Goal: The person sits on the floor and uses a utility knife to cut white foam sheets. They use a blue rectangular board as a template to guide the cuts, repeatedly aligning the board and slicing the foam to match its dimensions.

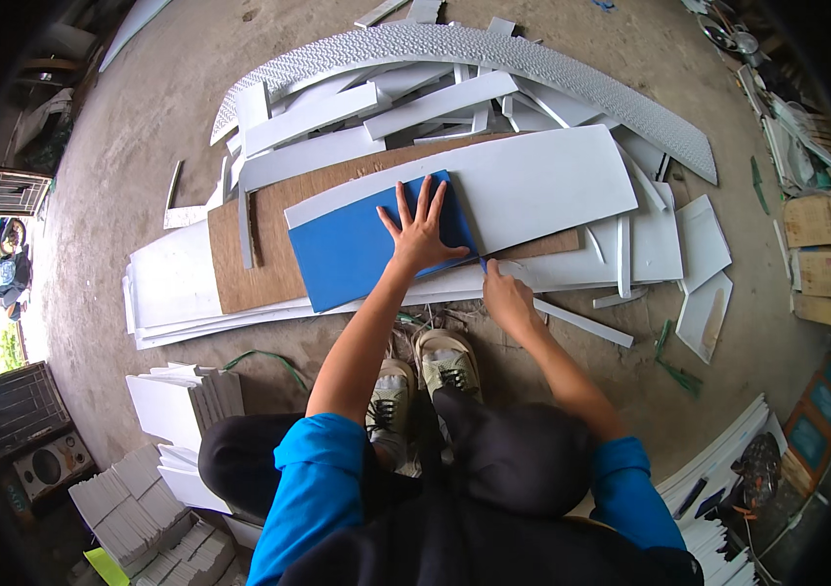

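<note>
My left hand (422, 234) lies flat with fingers spread on a blue rectangular board (337, 256), pressing it down. Beneath the blue board is a long white foam-like sheet (552, 186) with a curved far edge. My right hand (510, 293) is closed round a slim blue tool (483, 264), mostly hidden in the fingers. Its tip is at the near right corner of the blue board. A brown wooden board (239, 254) lies under the white sheet, on top of a stack of larger white sheets (171, 288).
White offcuts (435, 103) and a curved bumpy strip (454, 44) lie beyond the boards. Stacked white pieces (176, 400) stand near my left knee. Green straps (674, 361) lie on the floor at the right. A speaker (54, 467) sits at the lower left.
</note>
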`<state>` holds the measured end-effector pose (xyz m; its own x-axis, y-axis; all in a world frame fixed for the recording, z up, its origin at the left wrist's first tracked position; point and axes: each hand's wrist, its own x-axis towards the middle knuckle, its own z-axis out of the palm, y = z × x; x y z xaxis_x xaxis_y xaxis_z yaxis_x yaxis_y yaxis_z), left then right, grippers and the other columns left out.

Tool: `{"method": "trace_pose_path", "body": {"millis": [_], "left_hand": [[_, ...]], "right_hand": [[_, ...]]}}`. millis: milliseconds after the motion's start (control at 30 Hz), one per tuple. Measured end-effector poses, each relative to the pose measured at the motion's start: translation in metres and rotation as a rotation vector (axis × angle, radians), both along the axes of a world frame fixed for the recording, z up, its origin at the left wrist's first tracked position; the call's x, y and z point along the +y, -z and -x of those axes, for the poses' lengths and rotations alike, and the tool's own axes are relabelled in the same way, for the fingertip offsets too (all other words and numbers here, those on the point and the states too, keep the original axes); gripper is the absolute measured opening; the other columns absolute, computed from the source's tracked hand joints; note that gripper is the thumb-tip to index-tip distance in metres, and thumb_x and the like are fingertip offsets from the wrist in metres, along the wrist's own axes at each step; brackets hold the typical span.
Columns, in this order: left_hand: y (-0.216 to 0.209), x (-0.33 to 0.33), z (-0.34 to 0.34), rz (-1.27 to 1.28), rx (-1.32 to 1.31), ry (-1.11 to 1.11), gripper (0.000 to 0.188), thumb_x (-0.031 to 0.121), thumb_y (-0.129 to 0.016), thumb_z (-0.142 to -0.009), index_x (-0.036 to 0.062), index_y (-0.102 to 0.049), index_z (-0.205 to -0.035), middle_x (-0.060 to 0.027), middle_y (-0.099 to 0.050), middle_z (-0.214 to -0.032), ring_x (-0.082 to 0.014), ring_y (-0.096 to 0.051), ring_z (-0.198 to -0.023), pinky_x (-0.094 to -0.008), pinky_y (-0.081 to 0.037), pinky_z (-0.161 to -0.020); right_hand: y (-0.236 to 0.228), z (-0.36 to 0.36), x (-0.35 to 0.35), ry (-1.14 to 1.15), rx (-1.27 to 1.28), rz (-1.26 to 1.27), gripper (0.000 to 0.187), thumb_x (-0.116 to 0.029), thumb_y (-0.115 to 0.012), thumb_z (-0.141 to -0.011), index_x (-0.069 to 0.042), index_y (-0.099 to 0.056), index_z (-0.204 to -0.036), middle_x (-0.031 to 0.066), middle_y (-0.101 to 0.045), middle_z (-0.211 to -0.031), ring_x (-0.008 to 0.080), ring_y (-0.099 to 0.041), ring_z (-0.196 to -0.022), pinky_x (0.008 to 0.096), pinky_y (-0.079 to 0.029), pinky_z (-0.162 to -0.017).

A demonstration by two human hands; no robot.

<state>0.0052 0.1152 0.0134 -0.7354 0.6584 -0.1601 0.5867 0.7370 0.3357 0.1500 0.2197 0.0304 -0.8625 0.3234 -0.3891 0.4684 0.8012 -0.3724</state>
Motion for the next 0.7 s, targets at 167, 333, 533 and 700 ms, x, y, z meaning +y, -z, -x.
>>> {"method": "trace_pose_path", "body": {"millis": [167,333,533,700], "left_hand": [[-0.001,0.000,0.001,0.019,-0.026,-0.005,0.119,0.055,-0.073,-0.046,0.0240,-0.006,-0.139,-0.0020,0.002,-0.145,-0.0398,0.015,-0.128,-0.0728,0.002,-0.087],[-0.005,0.000,0.002,0.013,-0.060,-0.005,0.117,0.055,-0.073,-0.048,0.0239,-0.006,-0.139,-0.0026,0.003,-0.145,-0.0389,0.016,-0.128,-0.0719,0.005,-0.088],[-0.005,0.000,-0.001,0.011,-0.058,-0.002,0.116,0.054,-0.072,-0.049,0.0241,-0.006,-0.139,-0.0029,0.002,-0.145,-0.0394,0.016,-0.128,-0.0725,0.003,-0.087],[-0.003,-0.002,0.000,-0.014,-0.041,-0.008,0.115,0.055,-0.073,-0.048,0.0245,-0.008,-0.138,-0.0028,0.000,-0.145,-0.0399,0.013,-0.129,-0.0726,0.003,-0.087]], "right_hand": [[-0.013,0.012,0.010,-0.037,0.054,-0.075,0.019,-0.014,-0.040,-0.084,0.000,-0.046,-0.096,0.0223,-0.059,-0.064,0.0382,-0.061,-0.065,0.0463,-0.048,-0.057],[-0.020,0.086,0.024,-0.014,0.255,-0.134,0.023,-0.020,-0.041,-0.087,0.000,-0.048,-0.095,0.0192,-0.059,-0.060,0.0356,-0.061,-0.061,0.0437,-0.050,-0.055],[0.009,0.120,0.026,-0.045,0.240,-0.164,0.024,-0.019,-0.040,-0.086,0.000,-0.050,-0.096,0.0198,-0.061,-0.069,0.0361,-0.062,-0.069,0.0444,-0.050,-0.061],[0.009,0.134,0.025,-0.010,0.163,-0.073,0.024,-0.018,-0.039,-0.084,-0.001,-0.050,-0.096,0.0235,-0.061,-0.076,0.0401,-0.060,-0.076,0.0475,-0.047,-0.068]]}}
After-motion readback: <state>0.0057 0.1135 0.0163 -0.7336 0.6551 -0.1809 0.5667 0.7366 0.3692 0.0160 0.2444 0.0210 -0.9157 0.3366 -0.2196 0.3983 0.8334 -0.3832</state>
